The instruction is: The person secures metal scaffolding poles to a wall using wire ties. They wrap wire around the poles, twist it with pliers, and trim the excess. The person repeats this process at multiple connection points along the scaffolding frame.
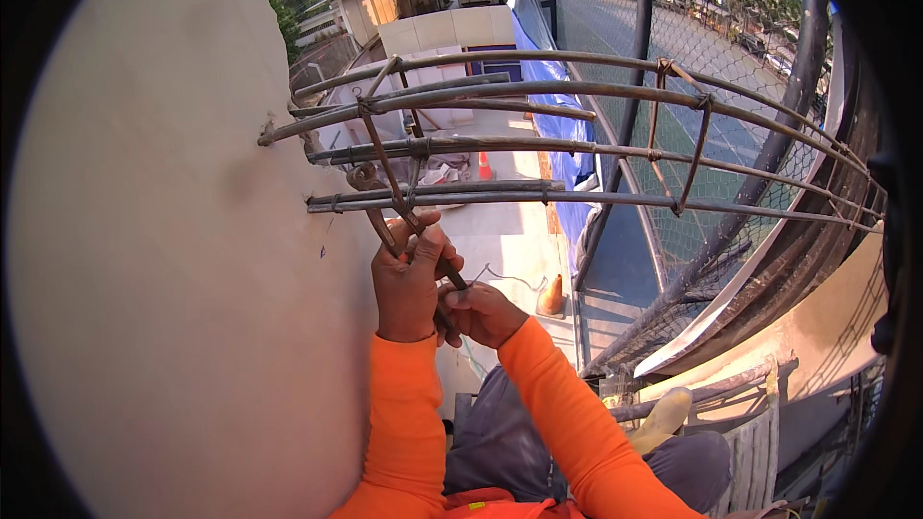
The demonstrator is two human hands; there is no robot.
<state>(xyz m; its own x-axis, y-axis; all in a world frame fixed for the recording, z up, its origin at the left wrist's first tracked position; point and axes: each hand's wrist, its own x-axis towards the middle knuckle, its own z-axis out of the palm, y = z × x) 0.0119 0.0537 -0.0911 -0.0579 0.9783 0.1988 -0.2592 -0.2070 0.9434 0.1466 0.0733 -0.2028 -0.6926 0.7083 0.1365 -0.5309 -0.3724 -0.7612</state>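
What looks like a pair of metal pincers point(384, 231) is in my hands, its rounded head just below the lower bars of a steel rebar cage point(586, 197). My left hand point(409, 274) is closed around the handles, fingers raised close to a bent stirrup point(381, 149) of the cage. Lower and to the right, my right hand point(486, 312) pinches the end of the dark handle between thumb and fingers. Part of the grip is hidden behind both hands. Wire ties bind the stirrup to the long bars near the wall.
A pale plastered wall point(192, 259) fills the left, and the bars enter it. Chain-link fencing point(716, 10) and a blue tarp point(562, 125) stand right. Far below are orange cones point(550, 296). A curved panel point(817, 327) and wooden planks point(755, 461) lie lower right.
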